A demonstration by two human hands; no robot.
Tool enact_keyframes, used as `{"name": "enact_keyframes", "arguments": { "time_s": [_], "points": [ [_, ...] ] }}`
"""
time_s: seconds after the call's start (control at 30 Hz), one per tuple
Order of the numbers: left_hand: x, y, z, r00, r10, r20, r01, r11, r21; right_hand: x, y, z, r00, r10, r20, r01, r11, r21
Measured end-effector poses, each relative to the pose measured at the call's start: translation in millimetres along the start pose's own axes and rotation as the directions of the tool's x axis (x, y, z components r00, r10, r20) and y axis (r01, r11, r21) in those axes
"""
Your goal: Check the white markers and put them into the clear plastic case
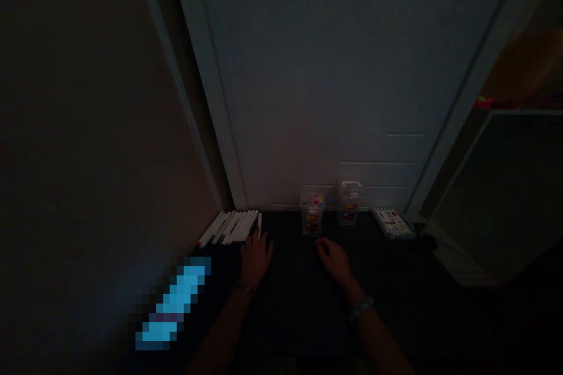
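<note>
The scene is very dark. My left hand (255, 259) lies flat on the dark floor with fingers stretched out, its fingertips touching the near end of a row of white markers (229, 227) laid side by side. My right hand (332, 259) hovers low over the floor, fingers loosely curled and apart, holding nothing that I can see. It is just in front of a small clear container (312, 215) with a colourful label. A second clear container (349, 204) stands a little further back to the right.
A white door (334, 82) closes off the space behind the containers. Another set of markers (391, 222) lies at the right by the door frame. A wall rises on the left, a dark cabinet or box (497, 199) on the right. A pixelated blue patch (173, 304) glows on the floor.
</note>
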State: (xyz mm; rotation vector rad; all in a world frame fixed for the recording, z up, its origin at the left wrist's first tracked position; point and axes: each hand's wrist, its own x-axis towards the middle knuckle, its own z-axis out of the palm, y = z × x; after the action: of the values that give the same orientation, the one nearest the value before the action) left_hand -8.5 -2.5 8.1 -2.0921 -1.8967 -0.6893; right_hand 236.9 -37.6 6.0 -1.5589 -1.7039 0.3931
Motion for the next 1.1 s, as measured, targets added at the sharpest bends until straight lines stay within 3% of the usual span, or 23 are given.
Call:
{"name": "enact_keyframes", "arguments": {
  "time_s": [0.3,0.43,0.63,0.83,0.97,1.1],
  "points": [
    [3,-8,1.3,0.990,0.139,-0.033,-0.143,0.962,-0.232,-1,-3,-2,1.000,-0.008,-0.002,0.008,1.000,-0.025],
    [0,-9,-0.3,0.992,0.116,-0.058,-0.129,0.935,-0.331,-1,-1,-2,1.000,0.007,-0.001,-0.007,0.999,-0.035],
    [-4,-10,-7.1,0.999,0.036,-0.002,-0.034,0.924,-0.381,-1,-2,-2,1.000,-0.007,0.006,0.007,1.000,-0.018],
    [-3,-8,-15.8,0.994,0.103,0.044,-0.070,0.876,-0.477,-1,-2,-2,1.000,-0.002,0.002,0.002,1.000,-0.006],
    [-2,-1,-26.0,0.996,0.067,0.055,-0.019,0.788,-0.616,-1,-2,-2,1.000,0.009,-0.001,-0.009,1.000,0.015],
    [0,0,-33.9,0.992,-0.122,0.025,0.094,0.607,-0.789,-1,-4,-4,1.000,0.018,0.003,-0.018,0.996,0.084]
  ]
}}
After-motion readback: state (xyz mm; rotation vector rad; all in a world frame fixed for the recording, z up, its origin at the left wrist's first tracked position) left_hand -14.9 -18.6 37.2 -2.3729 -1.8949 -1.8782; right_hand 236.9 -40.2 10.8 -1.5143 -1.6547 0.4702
